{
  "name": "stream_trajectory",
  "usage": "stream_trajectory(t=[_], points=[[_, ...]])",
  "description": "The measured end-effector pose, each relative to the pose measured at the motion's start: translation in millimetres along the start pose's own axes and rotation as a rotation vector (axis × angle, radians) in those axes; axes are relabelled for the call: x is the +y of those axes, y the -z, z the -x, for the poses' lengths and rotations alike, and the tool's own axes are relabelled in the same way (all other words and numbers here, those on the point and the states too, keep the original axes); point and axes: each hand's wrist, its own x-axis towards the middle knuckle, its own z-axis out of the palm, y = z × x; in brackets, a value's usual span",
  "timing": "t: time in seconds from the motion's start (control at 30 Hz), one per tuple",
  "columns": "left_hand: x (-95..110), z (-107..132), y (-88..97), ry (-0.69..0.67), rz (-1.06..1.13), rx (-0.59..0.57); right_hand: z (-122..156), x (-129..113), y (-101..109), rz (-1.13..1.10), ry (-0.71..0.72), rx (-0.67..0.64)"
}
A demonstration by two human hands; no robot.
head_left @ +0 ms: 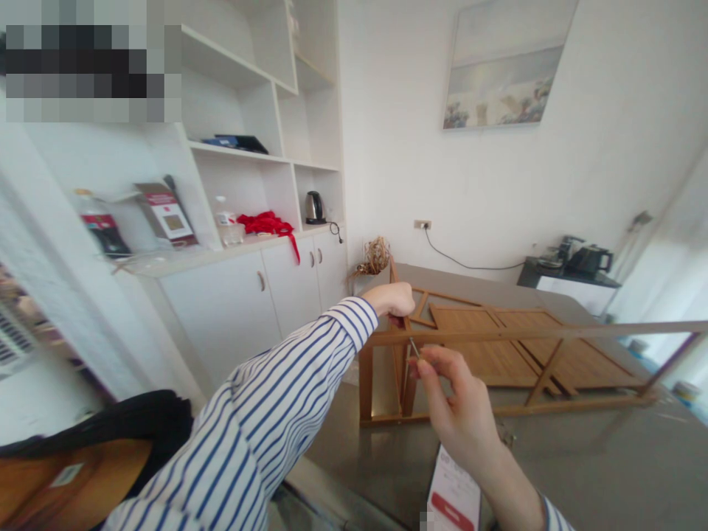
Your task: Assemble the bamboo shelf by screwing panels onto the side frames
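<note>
My left hand [394, 298], in a blue-and-white striped sleeve, is closed round the top corner of a wooden frame [498, 333] that stands on the grey floor. My right hand [449, 402] is closer to me and pinches a small metal screw [414, 347] between thumb and fingers, its tip pointing at the frame's top rail near the left corner. Flat wooden slatted panels [498, 346] lie on the floor behind the frame.
White cabinets and shelves [259, 287] line the left wall, holding a kettle [314, 207], a red cloth [268, 223] and boxes. A low dark table [569, 274] with a coffee machine stands at the right. A paper sheet [454, 498] lies near my right wrist. A dark bag [133, 428] is at lower left.
</note>
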Motion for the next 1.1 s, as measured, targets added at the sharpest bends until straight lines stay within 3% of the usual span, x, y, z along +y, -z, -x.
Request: stream_trajectory(t=[0.3, 0.43, 0.6, 0.83, 1.1], points=[[5, 3, 1.9, 0.014, -0.013, 0.001, -12, -10, 14, 0.487, 0.444, -0.033], [5, 1, 1.2, 0.008, -0.012, -0.011, -11, -14, 17, 0.712, 0.556, -0.017], [6, 1, 0.7, 0.006, -0.014, -0.028, -8, -15, 18, 0.801, 0.606, -0.045], [9, 4, 1.1, 0.012, -0.030, -0.040, -4, -14, 12, 0.788, 0.511, -0.055], [8, 3, 1.7, 0.008, -0.045, -0.051, 6, -19, -12, 0.196, -0.015, -0.023]])
